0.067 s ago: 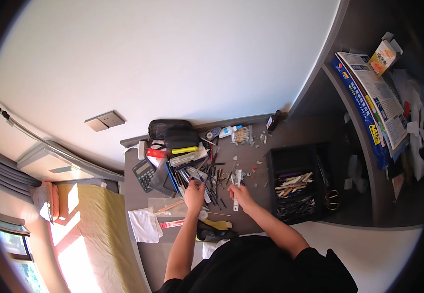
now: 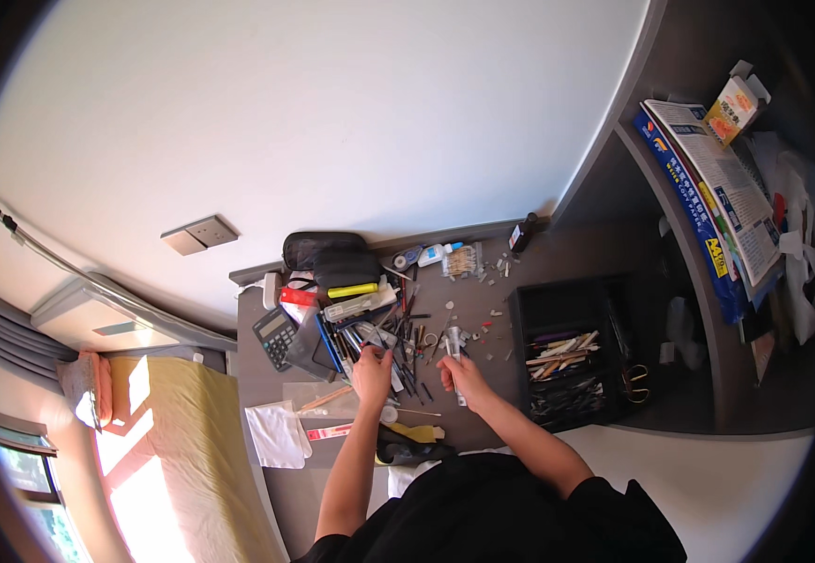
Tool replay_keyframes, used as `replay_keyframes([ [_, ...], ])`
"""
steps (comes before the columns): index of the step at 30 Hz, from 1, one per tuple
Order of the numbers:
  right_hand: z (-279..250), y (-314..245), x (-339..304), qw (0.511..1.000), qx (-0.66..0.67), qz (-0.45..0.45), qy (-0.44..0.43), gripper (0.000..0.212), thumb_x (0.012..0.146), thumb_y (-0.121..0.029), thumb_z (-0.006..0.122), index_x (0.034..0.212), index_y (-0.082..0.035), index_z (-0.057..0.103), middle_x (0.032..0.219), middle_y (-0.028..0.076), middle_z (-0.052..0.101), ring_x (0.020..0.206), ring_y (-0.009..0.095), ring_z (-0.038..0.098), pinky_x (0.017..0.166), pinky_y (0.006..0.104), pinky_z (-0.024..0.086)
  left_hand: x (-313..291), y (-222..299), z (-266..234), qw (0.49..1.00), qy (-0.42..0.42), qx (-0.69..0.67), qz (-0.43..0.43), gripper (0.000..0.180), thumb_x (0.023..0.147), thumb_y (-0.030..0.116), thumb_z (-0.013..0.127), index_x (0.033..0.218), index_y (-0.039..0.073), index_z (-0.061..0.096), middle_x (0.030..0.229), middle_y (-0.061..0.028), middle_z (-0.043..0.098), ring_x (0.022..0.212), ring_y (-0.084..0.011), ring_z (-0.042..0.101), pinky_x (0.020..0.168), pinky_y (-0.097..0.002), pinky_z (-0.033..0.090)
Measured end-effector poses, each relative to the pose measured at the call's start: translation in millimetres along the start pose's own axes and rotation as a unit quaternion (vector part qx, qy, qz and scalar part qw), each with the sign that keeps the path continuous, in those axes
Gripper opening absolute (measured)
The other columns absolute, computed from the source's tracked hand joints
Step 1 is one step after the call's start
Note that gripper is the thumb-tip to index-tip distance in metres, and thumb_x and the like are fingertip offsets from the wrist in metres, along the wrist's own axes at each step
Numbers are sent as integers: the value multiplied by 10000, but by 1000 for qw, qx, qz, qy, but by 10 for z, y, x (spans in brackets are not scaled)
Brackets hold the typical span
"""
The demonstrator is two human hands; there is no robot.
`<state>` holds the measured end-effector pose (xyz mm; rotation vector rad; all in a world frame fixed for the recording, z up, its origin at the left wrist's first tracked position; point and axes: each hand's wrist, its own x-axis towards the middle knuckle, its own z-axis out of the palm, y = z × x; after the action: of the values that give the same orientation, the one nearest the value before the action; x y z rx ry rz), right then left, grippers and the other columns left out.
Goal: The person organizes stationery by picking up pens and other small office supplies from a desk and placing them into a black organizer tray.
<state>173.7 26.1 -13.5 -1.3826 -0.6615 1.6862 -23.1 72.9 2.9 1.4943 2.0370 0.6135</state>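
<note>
My right hand is closed around a narrow whitish, partly clear strip, which sticks out past the fingers at both ends. The strip's kind is too small to tell. My left hand has its fingers pinched together at the near edge of a heap of pens and pencils; what it holds, if anything, I cannot make out. Between the hands lie several loose pens. Beyond my right hand, small grey and white pieces are scattered over the dark desk.
At right stands a black tray with pencils and pens in it, and scissors beside them. A calculator, a black pencil case and a white cloth lie to the left. A dark bottle stands near the wall.
The strip in my right hand has turned: two pale strips showed side by side before, and now it looks like one narrow one. My left hand has barely moved.
</note>
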Motion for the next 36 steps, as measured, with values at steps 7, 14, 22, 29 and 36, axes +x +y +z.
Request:
replay_keyframes([
  [7, -587, -545, -818, 963, -217, -145, 73, 305, 965, -264, 547, 1195, -64, 563, 782, 89, 621, 718, 187, 631, 656, 324, 490, 208, -290, 235, 999, -7, 5, 31, 282, 789, 310, 700, 779, 30, 673, 743, -161, 678, 712, -337, 663, 644, -424, 509],
  [14, -1644, -974, -1766, 739, -601, -192, 237, 255, 839, -43, 578, 1064, -114, 674, 944, 76, 602, 990, 262, 543, 933, 378, 399, -222, 391, 88, 962, 27, -205, 177, 161, 853, 120, 678, 812, -14, 597, 726, -112, 591, 635, -201, 572, 589, -343, 448],
  [22, -1848, -610, -1713, 710, -630, -256, 182, 284, 761, 12, 605, 1000, -111, 696, 948, 58, 596, 994, 239, 541, 1007, 410, 332, -1641, 1711, 558, 783, -342, -202, 479, 152, 863, 106, 619, 1001, 52, 652, 919, -142, 633, 823, -362, 623, 737, -426, 507],
  [29, -1890, -737, -1962, 719, -589, -242, 280, 324, 765, 39, 542, 1034, -77, 679, 1006, 72, 611, 1034, 265, 539, 965, 382, 378, -1899, 1600, 1053, 785, -338, -69, 514, 212, 854, 126, 632, 1060, 89, 670, 879, -116, 624, 788, -333, 636, 686, -433, 525],
  [36, -1765, -955, -1962, 729, -538, -271, 324, 249, 852, -3, 516, 1045, -65, 661, 983, 108, 625, 963, 315, 572, 873, 419, 443, -1986, 1739, 1468, 825, -341, 30, 450, 148, 862, 86, 547, 974, 38, 632, 933, -138, 628, 803, -344, 653, 700, -437, 538],
])
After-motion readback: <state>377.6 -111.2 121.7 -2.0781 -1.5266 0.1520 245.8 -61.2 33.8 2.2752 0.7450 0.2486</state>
